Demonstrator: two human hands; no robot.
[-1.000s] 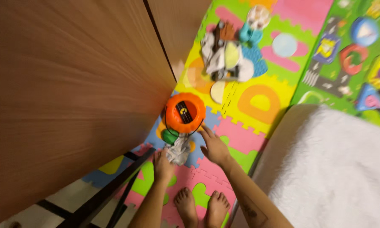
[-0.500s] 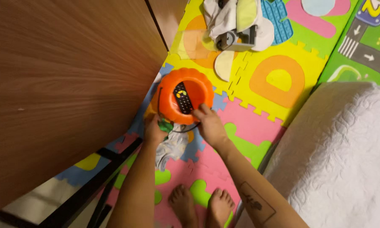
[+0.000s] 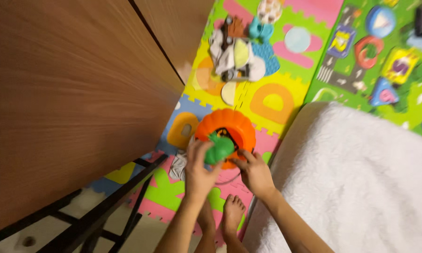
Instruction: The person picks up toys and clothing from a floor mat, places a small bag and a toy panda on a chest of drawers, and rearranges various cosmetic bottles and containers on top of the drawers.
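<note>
An orange pumpkin-shaped bucket (image 3: 229, 126) is lifted above the colourful foam mat (image 3: 272, 100), with a dark object inside it. My left hand (image 3: 199, 168) grips a green toy (image 3: 219, 149) and holds it over the bucket's near rim. On the bucket's near right edge rests my right hand (image 3: 255, 173), fingers curled on the rim. A grey crumpled cloth (image 3: 177, 166) lies on the mat just left of my left hand. My bare feet (image 3: 227, 218) show below the hands.
A wooden cabinet wall (image 3: 70, 93) fills the left side, with a black metal frame (image 3: 108, 215) at its foot. A white fluffy bed cover (image 3: 356, 182) is at the right. A pile of toys and clothes (image 3: 236, 54) lies farther out on the mat.
The bucket has come up off the mat and moved right. My left hand picked up the green toy from beside the cloth and brought it over the bucket. The camera view shifted.
</note>
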